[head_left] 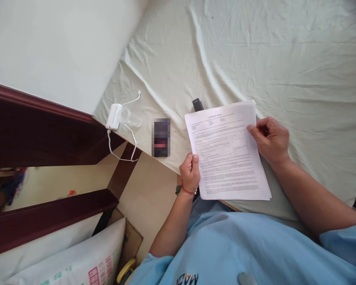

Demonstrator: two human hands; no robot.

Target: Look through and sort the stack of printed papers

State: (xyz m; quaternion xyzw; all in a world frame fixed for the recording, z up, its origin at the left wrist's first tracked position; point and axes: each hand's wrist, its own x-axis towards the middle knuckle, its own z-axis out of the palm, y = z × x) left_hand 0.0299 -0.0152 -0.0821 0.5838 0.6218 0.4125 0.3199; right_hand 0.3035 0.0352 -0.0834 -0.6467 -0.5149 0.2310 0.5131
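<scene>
A small stack of printed sheets (225,154) is held between both hands above the near edge of the cloth-covered surface. My left hand (190,172), with a red string at the wrist, is closed on the lower left edge, thumb on top. At the upper right edge my right hand (269,138) pinches the paper between thumb and curled fingers. The sheets are slightly fanned at the right. A black object (197,104) sticks out past their top edge; the rest of it is hidden by the paper.
Left of the papers lies a dark pixelated rectangle (161,137). Farther left are a white power adapter (114,116) with a cable and a clear plastic piece (133,118). A pale wrinkled cloth (279,59) covers the surface. White printed sacks (77,253) stand at the lower left.
</scene>
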